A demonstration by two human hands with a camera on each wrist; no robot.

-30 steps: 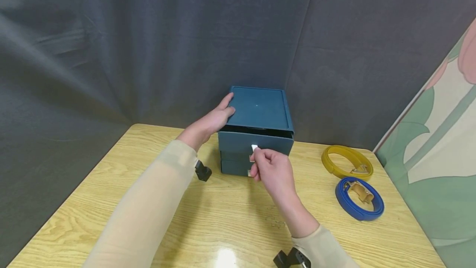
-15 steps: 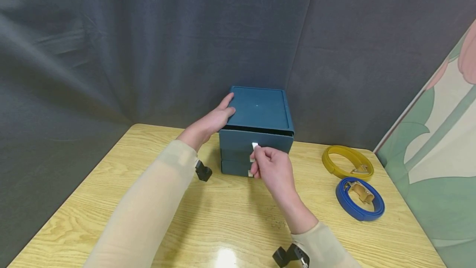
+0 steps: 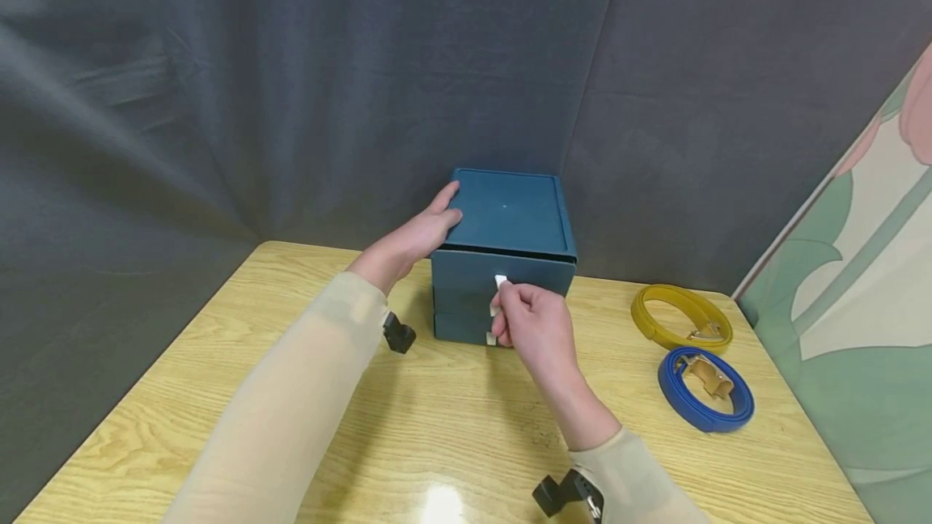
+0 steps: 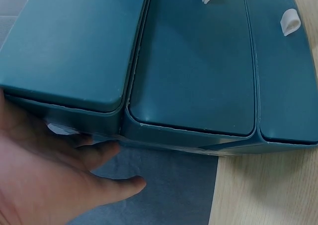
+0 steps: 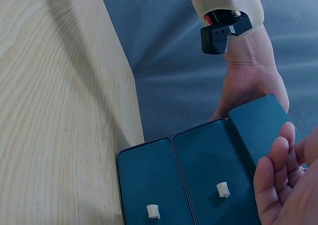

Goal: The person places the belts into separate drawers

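Head view: a teal drawer box is seen near the far edge of the desk, about midway along it. The left hand is laid on the box's top left corner, fingers mostly straight and pressed flat against it. The right hand is held at the front, its fingers clamped on the white pull tab of the top drawer. The top drawer appears nearly flush with the box, so the closing is judged almost done; only seating it fully and letting go seem left. A yellow belt and a blue belt are coiled near the desk's right edge, well apart from the box. Left wrist view: the left hand is seen spread against the box's side, fingers relaxed and apart, nothing gripped; two white tabs are shown on the lower drawer fronts. Right wrist view: right fingers are seen curled together at the frame's corner over the top drawer; the pinched tab itself is hidden here. Two lower drawers are seen shut.
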